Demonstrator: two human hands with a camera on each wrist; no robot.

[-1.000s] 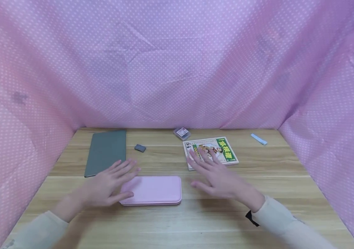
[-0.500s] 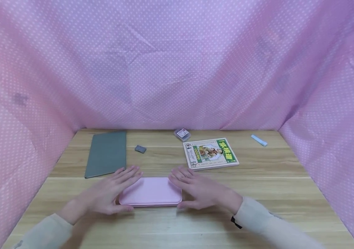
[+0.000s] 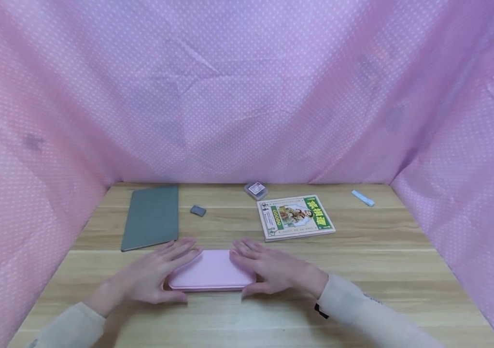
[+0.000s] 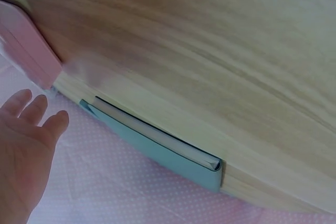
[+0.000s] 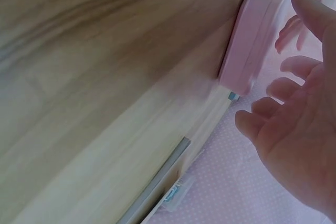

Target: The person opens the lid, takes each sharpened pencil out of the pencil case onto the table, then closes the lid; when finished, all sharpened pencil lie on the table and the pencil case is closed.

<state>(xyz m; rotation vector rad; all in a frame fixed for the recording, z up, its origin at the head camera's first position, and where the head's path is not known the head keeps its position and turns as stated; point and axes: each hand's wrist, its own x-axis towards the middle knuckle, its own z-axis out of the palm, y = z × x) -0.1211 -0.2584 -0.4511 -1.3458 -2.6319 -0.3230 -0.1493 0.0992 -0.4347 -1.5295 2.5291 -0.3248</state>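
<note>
A closed pink case, flat with rounded corners, lies near the middle front of the table. At its left end in the head view is my left hand, fingers extended over the far corner and thumb low by the near edge. My right hand mirrors it at the right end, thumb near the front edge. Both wrist views show relaxed fingers with a gap to the pink case. In the left wrist view, a green notebook lies beyond the left hand.
Behind the case, a small dark grey block lies beside the green notebook. An illustrated booklet sits right of centre, with a small clear box behind it. A light blue strip is far right. Pink dotted cloth surrounds the table.
My right hand has come left and down from near the booklet to the case's right end. My left hand has lowered slightly at the left end. The case stays in place.
</note>
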